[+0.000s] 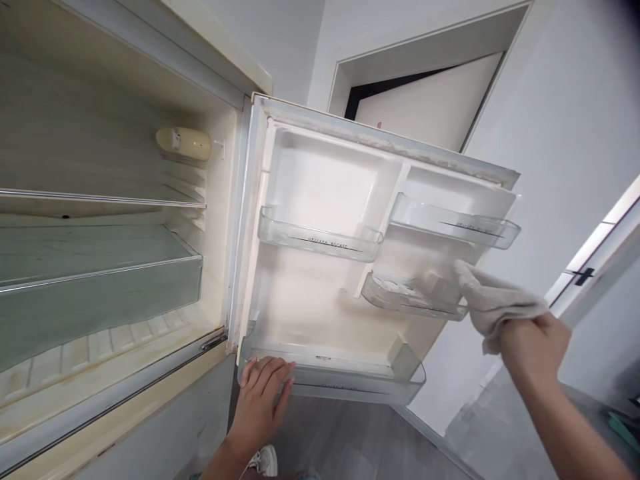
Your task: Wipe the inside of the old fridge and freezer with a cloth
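Observation:
An open refrigerator door [320, 293] with clear plastic bins fills the middle of the head view. My left hand [263, 393] has its fingers hooked over the front rim of the wide bottom door bin [350, 387], near its left end. In my right hand [535, 340] is a crumpled, pale cloth [495, 300], gripped in a closed fist. That cloth is at the door's right edge, close to the small lower-right bin [413, 300]. Above sit an upper-right bin [455, 220] and an upper-left bin [320, 240]. Brownish stains mark the door's top edge.
To the left is the fridge interior, with a glass shelf [100, 197], a greenish clear drawer [110, 300] and a cream lamp cover [185, 143]. Behind the door are a doorway [430, 100] and white walls. Grey floor [360, 433] and a shoe [267, 460] show below.

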`<action>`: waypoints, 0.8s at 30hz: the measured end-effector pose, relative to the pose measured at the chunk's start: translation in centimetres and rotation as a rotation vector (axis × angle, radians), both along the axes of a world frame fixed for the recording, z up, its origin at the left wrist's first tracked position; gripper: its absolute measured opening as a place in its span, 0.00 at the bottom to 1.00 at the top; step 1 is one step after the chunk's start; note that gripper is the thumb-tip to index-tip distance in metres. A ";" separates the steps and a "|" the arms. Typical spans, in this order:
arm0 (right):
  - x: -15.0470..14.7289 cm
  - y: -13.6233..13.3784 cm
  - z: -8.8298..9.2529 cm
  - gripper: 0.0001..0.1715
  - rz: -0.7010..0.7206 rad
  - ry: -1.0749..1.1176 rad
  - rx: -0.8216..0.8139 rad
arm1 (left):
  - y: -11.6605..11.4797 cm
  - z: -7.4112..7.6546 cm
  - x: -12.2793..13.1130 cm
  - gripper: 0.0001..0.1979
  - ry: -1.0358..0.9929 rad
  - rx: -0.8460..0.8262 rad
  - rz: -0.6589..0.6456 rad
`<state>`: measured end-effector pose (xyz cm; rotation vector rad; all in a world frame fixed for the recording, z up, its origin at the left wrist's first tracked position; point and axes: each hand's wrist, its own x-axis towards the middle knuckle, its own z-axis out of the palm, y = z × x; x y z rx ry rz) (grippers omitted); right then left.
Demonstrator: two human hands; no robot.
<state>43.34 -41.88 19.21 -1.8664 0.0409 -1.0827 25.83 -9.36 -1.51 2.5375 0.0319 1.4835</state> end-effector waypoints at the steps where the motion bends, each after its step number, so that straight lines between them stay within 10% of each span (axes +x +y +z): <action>1: -0.4 0.2 -1.1 0.09 0.017 -0.044 -0.003 | 0.0 0.0 0.0 0.15 0.002 -0.002 0.004; 6: -1.5 1.7 -4.4 0.38 0.160 -0.063 -0.123 | 0.1 -0.1 0.0 0.15 0.034 0.037 0.051; 12: 2.1 0.8 -4.5 0.35 0.361 -0.385 -0.591 | 0.1 -0.3 -0.1 0.20 0.074 0.095 0.092; 24: -0.9 3.5 -7.2 0.36 -0.247 -0.674 -0.803 | 0.1 -0.6 -0.1 0.18 0.052 0.125 0.090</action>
